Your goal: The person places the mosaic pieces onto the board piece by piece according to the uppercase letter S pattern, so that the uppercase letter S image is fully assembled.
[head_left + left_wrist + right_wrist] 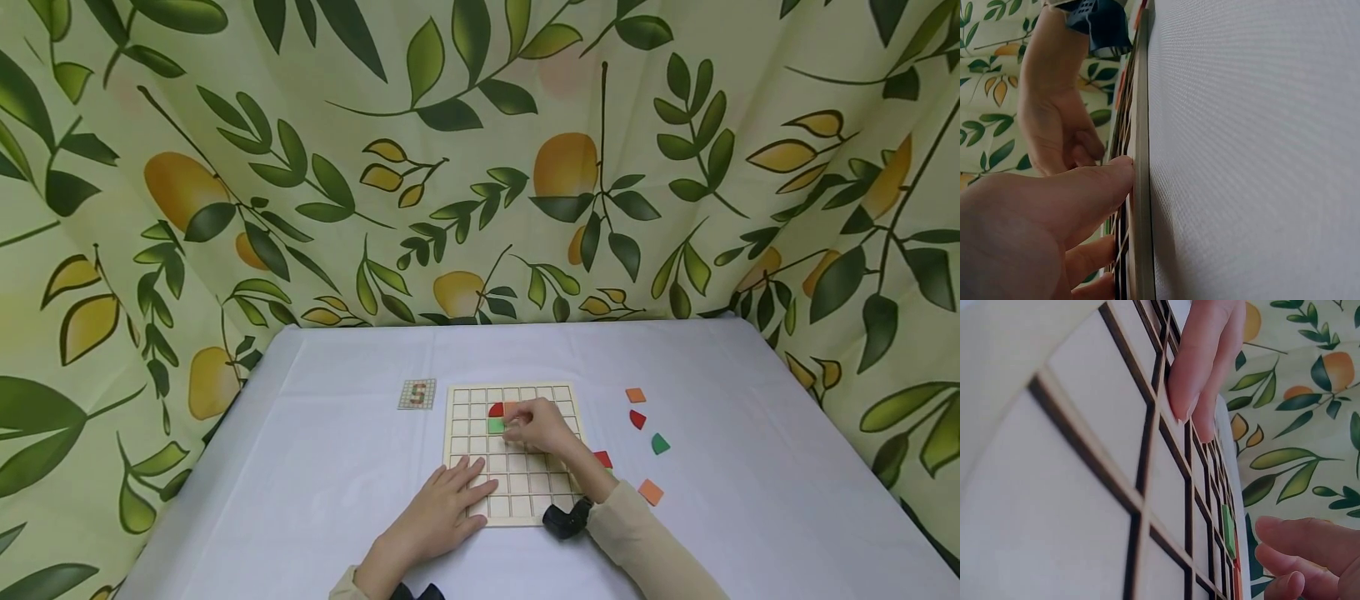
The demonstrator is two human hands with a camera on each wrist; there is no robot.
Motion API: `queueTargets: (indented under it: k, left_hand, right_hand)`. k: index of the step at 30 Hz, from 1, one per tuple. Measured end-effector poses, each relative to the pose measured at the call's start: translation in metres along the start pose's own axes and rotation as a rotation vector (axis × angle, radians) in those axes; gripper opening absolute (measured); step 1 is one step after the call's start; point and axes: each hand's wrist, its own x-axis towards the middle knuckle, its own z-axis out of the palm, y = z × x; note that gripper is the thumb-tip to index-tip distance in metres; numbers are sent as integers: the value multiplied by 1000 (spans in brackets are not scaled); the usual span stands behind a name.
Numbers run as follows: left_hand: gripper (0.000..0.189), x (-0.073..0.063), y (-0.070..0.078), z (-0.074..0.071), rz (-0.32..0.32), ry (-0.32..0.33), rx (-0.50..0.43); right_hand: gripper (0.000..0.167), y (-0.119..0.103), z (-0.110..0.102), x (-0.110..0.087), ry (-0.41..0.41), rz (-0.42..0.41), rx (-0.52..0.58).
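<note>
A pale wooden grid board (517,506) lies on the table. On its upper middle sit a red rounded piece (496,409), an orange piece (511,408) partly behind fingers, and a light green square tile (496,426). My right hand (542,425) hovers over these pieces, fingers bent, thumb and forefinger beside the green tile; nothing shows between them. In the right wrist view its fingertips (1269,526) stand apart from the green tile (1229,531). With fingers spread, my left hand (442,510) rests on the board's lower left, its thumb (1119,172) at the edge.
Right of the board lie an orange square (635,395), a red rounded piece (637,419), a green rounded piece (660,443), a red piece (603,459) and another orange square (651,492). A small pattern card (416,394) lies left. A leafy curtain (480,208) hangs behind.
</note>
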Motion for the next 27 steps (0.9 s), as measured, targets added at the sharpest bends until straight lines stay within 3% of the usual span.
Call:
queueTargets:
  k: [14,27]
  left_hand:
    - [48,0,1,-1,-12,-7,-2]
    - [48,-1,1,1,-10,0,-18]
  right_hand:
    - [19,1,-18,-20,-13,-79,39]
    - [17,9,-36,-38,44,19,25]
